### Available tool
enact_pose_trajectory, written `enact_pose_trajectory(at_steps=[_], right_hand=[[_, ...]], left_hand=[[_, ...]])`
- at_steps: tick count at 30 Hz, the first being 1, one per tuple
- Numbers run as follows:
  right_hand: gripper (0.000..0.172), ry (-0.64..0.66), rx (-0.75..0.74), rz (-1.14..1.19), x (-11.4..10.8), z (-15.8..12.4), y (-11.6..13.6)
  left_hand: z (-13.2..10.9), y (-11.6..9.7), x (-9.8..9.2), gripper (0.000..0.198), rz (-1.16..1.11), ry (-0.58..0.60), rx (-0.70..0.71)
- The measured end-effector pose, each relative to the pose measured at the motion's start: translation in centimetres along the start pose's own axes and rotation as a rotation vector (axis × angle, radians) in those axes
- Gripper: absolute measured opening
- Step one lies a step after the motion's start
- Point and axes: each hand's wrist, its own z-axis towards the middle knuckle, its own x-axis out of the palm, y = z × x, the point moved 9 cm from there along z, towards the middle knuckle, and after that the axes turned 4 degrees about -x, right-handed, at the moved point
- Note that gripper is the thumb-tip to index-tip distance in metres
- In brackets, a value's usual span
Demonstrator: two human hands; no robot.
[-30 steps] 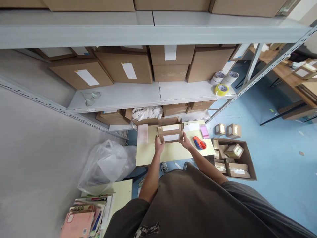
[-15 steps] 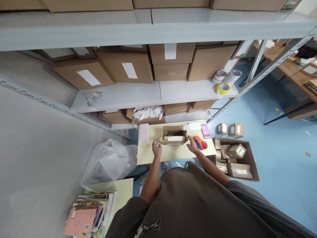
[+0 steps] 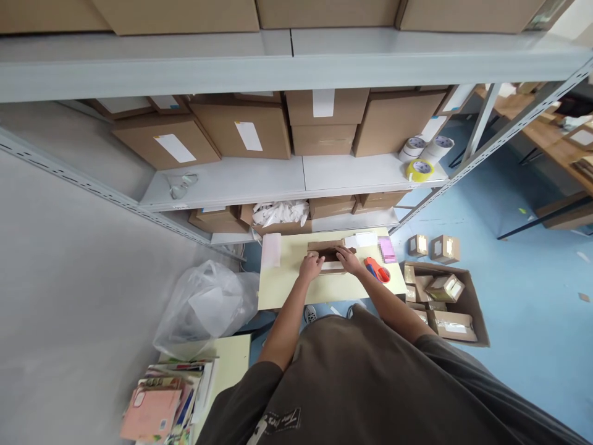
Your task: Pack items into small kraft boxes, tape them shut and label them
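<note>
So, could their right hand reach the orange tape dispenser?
Probably yes: the right hand rests on the cardboard box, and the tape dispenser lies close beside it on the table, with nothing between them.

Small kraft cardboard box (image 3: 325,248) lying on the pale tabletop (image 3: 282,289), long side toward me. Top flaps not fully closed, dark gap showing. White label (image 3: 332,266) on front wall. My left hand (image 3: 310,267) and right hand (image 3: 348,261) on top, partly covering it.

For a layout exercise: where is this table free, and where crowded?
The yellow table has bare room between the white pad and the left hand, along the front edge. The right end is crowded: cardboard box, tape dispenser, pink sheets.
</note>
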Motion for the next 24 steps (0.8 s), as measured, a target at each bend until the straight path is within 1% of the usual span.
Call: enact_pose_trajectory(at_steps=[2, 4, 6, 7, 9, 11, 13, 14, 16, 18, 21, 24], right_hand=[[0.054, 0.037, 0.036, -0.044, 0.3, 0.0, -0.7], [0.068, 0.098, 0.081, -0.101, 0.8, 0.2, -1.1], [0.082, 0.157, 0.118, -0.138, 1.3, 0.6, -1.5], [0.087, 0.173, 0.131, -0.144, 1.6, 0.8, -1.6], [0.092, 0.151, 0.147, -0.126, 1.8, 1.4, -1.7], [0.090, 0.091, 0.151, -0.095, 1.9, 1.8, -1.7], [0.086, 0.050, 0.149, -0.076, 2.1, 2.0, -1.7], [0.084, 0.046, 0.146, -0.073, 2.3, 2.0, -1.7], [0.082, 0.050, 0.139, -0.074, 2.4, 1.8, -1.7], [0.084, 0.055, 0.127, -0.074, 2.3, 1.2, -1.8], [0.093, 0.103, 0.087, -0.124, 2.1, 0.3, -2.1], [0.102, 0.168, 0.074, -0.204, 2.4, -0.3, -2.8]], left_hand=[[-0.7, 0.9, -0.1, 0.042, -0.087, -0.039, 0.054], [-1.5, 1.7, 0.1, 0.029, -0.116, -0.051, 0.091], [-2.2, 2.1, 0.7, 0.013, -0.119, -0.029, 0.107], [-2.5, 2.1, 1.2, 0.013, -0.125, -0.005, 0.112], [-3.0, 1.7, 2.6, 0.031, -0.150, 0.064, 0.137], [-3.4, 0.7, 4.1, 0.046, -0.173, 0.154, 0.195], [-3.8, -0.4, 5.5, 0.054, -0.158, 0.221, 0.258], [-3.9, -0.9, 5.8, 0.057, -0.131, 0.229, 0.279], [-3.9, -1.3, 6.0, 0.060, -0.045, 0.191, 0.288], [-3.9, -1.2, 5.7, 0.062, 0.039, 0.124, 0.256], [-3.7, 0.3, 5.1, 0.073, 0.092, 0.067, 0.146], [-3.5, 2.2, 4.9, 0.091, 0.071, 0.062, 0.059]])
